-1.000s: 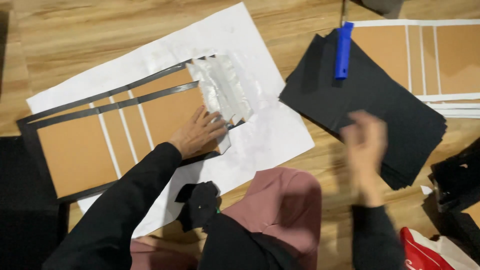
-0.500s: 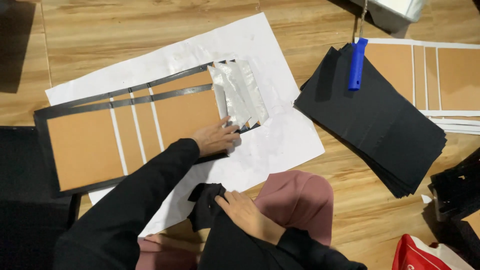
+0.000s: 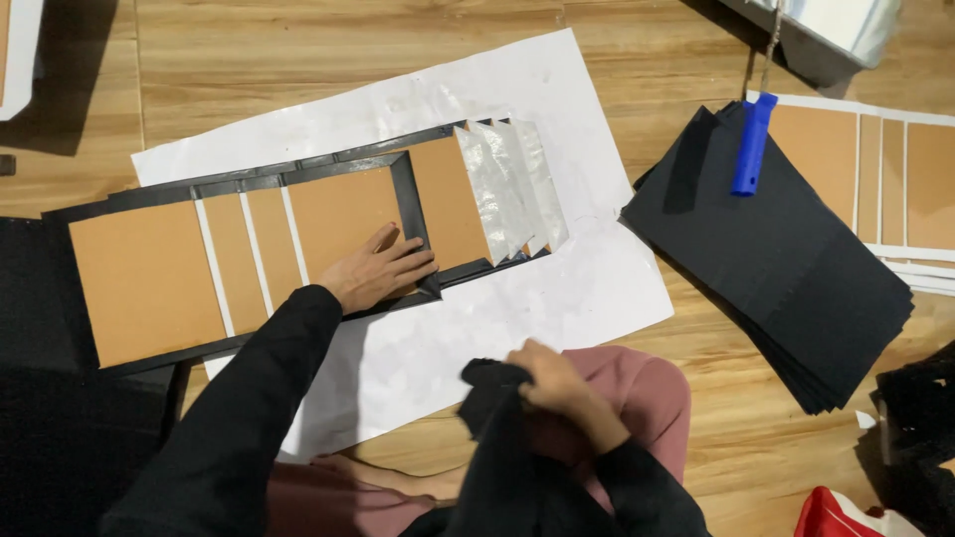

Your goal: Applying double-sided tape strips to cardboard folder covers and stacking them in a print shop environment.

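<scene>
Your left hand [image 3: 383,270] is lying open and flat, fingers spread, pressing on the brown panels [image 3: 338,224] near the black border strip [image 3: 410,214] that is crossing them. Your right hand [image 3: 552,383] is closing around a bunched black cloth [image 3: 489,390] over your lap, near the pink fabric [image 3: 647,388] of your knee.

Starting at the left, a dark sheet [image 3: 40,438] is covering the floor [image 3: 249,60] by your left sleeve. Next, the panel assembly is sitting on a white paper [image 3: 537,288]: brown cardboard pieces with white gaps between them, framed by black paper. At its right end, a silvery, glue-shiny flap [image 3: 512,184] is lying folded over the last panel.

You are judging this as a pressing and wiping step: the left hand is holding the cover still while the right is readying the cloth. The next move is likely calling for bringing the cloth to the border and rubbing it flat while keeping the left hand steady, so the panels are not shifting in their gaps. Wet glue could smear onto the brown faces, so a light, even stroke looks wise.

Further right, a stack of black sheets [image 3: 786,278] is lying well apart, with a blue handle [image 3: 751,144] resting on its upper edge. Beyond it more brown panels [image 3: 865,169] are waiting, and a red item [image 3: 831,517] is showing at the bottom right.
</scene>
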